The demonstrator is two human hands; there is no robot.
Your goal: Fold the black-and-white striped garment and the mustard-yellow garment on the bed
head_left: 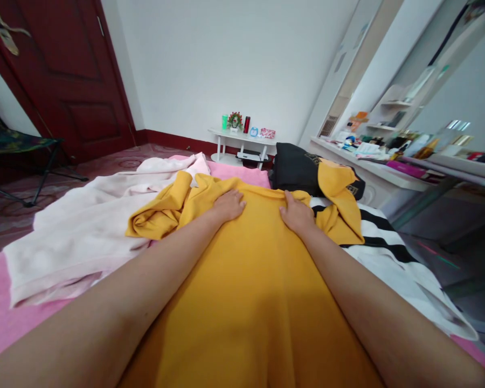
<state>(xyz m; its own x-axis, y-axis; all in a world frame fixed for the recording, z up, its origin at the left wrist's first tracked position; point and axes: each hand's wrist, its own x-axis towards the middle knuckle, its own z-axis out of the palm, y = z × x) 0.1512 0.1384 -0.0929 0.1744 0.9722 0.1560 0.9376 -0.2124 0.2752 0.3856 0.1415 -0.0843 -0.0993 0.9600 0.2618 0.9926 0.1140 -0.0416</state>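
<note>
Both arms stretched straight out, palms down on the yellow garment (250,280) spread over the pink bed (0,318). Left hand (228,205) and right hand (296,214) lie flat near its far edge, fingers loosely extended, gripping nothing. Pale pink towel (84,231) just left.

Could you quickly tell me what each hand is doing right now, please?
Left hand: open, flat on the mustard-yellow fabric garment.
Right hand: open, palm down on it too.
</note>
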